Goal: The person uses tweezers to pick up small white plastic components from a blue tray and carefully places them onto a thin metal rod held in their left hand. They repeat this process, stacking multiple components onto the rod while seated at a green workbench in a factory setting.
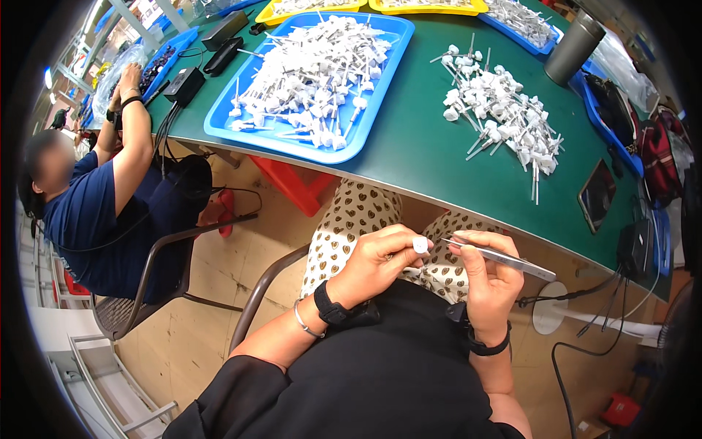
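The small white plastic cap (pixel 420 244) sits pinched between the thumb and fingertips of the left hand (pixel 376 263), held over the person's lap, below the near edge of the green surface (pixel 409 146) rather than above it. The right hand (pixel 488 282) is closed around metal tweezers (pixel 497 256), whose tips point at the cap and look to be just beside it; whether they touch it I cannot tell.

From where I stand, the risk is plain: the grip on that cap is only a fingertip pinch, and a push from the tweezers slightly off line could flick it out. With nothing beneath but the patterned trousers (pixel 351 219) and the floor (pixel 212 322), it would likely roll away. The tweezer points are also close to the left fingertips, so a slip could jab them.

Farther out, a loose pile of white parts (pixel 504 113) lies on the surface, near its edge, and a blue tray (pixel 365 128) holds many more. To the left, another person in a dark blue top (pixel 88 219) works at the same surface.
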### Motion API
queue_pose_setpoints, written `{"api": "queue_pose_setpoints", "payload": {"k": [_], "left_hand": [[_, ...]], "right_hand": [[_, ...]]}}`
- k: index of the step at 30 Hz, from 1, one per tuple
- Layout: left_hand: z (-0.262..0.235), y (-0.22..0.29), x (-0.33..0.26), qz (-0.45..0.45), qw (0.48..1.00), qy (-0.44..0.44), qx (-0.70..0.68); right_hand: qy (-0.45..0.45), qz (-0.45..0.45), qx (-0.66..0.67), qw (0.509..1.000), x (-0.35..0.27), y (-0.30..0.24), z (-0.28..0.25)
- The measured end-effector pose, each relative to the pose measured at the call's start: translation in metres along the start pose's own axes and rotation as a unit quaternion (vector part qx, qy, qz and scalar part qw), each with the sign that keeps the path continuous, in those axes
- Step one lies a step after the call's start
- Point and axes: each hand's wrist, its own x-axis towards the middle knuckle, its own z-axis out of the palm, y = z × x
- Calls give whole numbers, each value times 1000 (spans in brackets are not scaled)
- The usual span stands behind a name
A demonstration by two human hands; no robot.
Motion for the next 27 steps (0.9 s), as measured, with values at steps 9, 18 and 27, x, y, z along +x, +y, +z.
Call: {"api": "queue_pose_setpoints", "payload": {"k": [9, 18, 27], "left_hand": [[-1, 3, -1, -23, 999, 16, -33], [-4, 20, 0, -209, 973, -24, -92], [-11, 25, 12, -241, 952, -1, -188]], "right_hand": [[-27, 13, 12, 999, -2, 8, 1], [-45, 13, -12, 999, -2, 7, 0], [-22, 11, 20, 1000, -1, 12, 3]]}}
